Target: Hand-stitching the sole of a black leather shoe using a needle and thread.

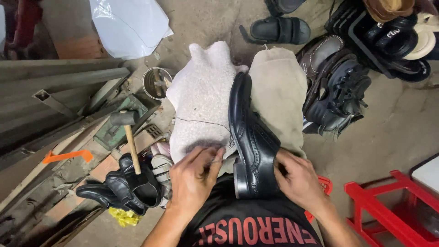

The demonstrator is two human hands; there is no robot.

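1. On your lap, one black dress shoe (253,142) lies on its side across a fuzzy white cloth (203,98) – its heel is near your belly.
2. Your left hand (195,176) pinches a thin thread (201,122) with closed fingers. The thread runs to the shoe's sole edge.
3. Your right hand (299,180) wraps around the shoe near the heel and grips it.
4. The sewing looks part done – how much is left, you cannot tell.
5. Count: one hammer (128,137), one tin can (156,82), one red stool (393,206), one pile of other shoes (338,91).
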